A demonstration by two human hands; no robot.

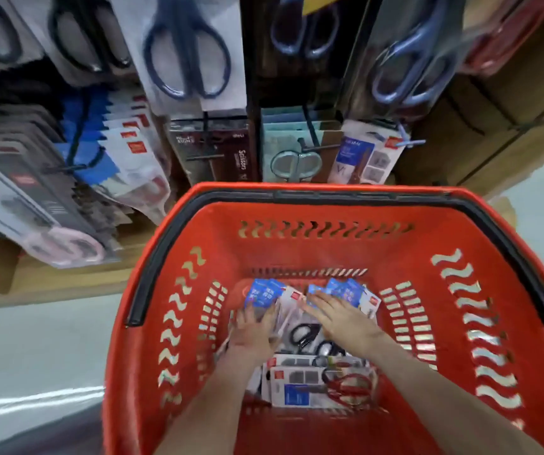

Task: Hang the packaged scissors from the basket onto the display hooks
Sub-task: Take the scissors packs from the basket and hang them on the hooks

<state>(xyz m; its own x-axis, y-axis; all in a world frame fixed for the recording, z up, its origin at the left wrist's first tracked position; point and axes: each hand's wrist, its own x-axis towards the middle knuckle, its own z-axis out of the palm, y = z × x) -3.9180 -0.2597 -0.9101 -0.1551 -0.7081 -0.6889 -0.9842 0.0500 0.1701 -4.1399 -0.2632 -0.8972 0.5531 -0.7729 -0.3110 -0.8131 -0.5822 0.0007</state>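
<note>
Head view: right hand (339,318) lies flat on the blue-topped packs (346,290) at the far end of the pile, fingers straight, gripping nothing. Left hand (254,326) rests on a pack beside it, fingers pointing forward. Too blurred to say if it has an edge pinched, so its state is unclear.

The packaged scissors (300,334) are all loose in the bottom of the red basket (329,251), overlapping and lying at mixed angles. A red-handled pack (346,385) sits nearest the person.

My read on handling: light, stiff card with glossy blister fronts, so they'll slide over each other and fan out if grabbed as a bunch. Weight sits at the scissors, not the card. Peel one off and pinch it by the header end, thumb on the front, leaving the hang slot free. The slot itself isn't resolvable here.

The display hooks (310,129) are beyond the basket's far rim, already carrying hanging packs (185,54).
</note>
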